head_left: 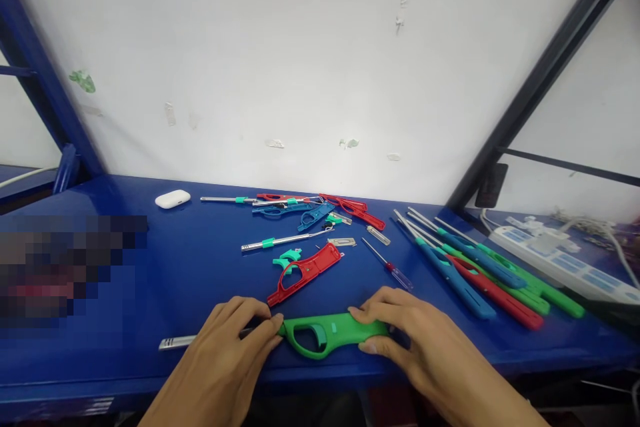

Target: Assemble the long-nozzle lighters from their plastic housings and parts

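A green plastic lighter lies near the front edge of the blue table. My left hand pinches its front end where the metal tube sticks out to the left. My right hand closes round the rear of its handle. Just behind lies a red handle shell with a small teal trigger piece beside it. A red-handled screwdriver rests behind my right hand.
Several finished green, blue and red lighters lie at the right. Loose shells and metal tubes are scattered at the back centre, and a white earbud case sits at the back left. A white power strip lies far right.
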`<state>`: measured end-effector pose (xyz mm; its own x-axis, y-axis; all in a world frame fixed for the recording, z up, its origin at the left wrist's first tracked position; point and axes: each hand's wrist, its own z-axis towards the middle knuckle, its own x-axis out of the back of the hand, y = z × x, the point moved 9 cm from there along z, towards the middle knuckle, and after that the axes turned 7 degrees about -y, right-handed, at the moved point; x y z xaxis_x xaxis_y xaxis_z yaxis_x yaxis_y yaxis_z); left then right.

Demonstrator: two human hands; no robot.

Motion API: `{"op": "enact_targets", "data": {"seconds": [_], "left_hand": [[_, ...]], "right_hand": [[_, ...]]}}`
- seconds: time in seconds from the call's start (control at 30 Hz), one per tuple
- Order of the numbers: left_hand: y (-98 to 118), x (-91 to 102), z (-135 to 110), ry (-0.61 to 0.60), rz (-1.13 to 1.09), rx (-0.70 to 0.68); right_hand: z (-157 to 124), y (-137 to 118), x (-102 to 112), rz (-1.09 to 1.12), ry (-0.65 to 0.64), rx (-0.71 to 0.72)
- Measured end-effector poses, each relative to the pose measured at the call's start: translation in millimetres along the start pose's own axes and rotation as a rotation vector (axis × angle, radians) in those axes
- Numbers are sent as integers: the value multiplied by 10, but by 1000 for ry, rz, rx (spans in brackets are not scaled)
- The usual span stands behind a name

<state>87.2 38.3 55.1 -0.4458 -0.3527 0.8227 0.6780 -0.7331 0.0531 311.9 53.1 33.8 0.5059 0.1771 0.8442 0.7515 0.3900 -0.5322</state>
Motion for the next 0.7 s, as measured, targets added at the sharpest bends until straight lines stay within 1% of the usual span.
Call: {"op": "enact_targets", "data": {"seconds": [0.2,0.3,0.43,0.53,0.6,0.7], "left_hand": [[67,46,42,79,49,-60],[95,54,46,92,60,-78],[116,35,32,67,13,-94],[119,42,4,65,-38,-117],[119,58,-21,67,-49,-139],[107,83,-51,64,-54,-138]], "right_hand": [[0,-6,21,40,10,-51],[40,-43,-3,55,-20,-76],[125,-171,-80,83,-72,-102],[175,-327,-128,111,-91,-61],[186,-381,-140,114,-79,-46],[171,-362,-138,81,-18,-48]]}}
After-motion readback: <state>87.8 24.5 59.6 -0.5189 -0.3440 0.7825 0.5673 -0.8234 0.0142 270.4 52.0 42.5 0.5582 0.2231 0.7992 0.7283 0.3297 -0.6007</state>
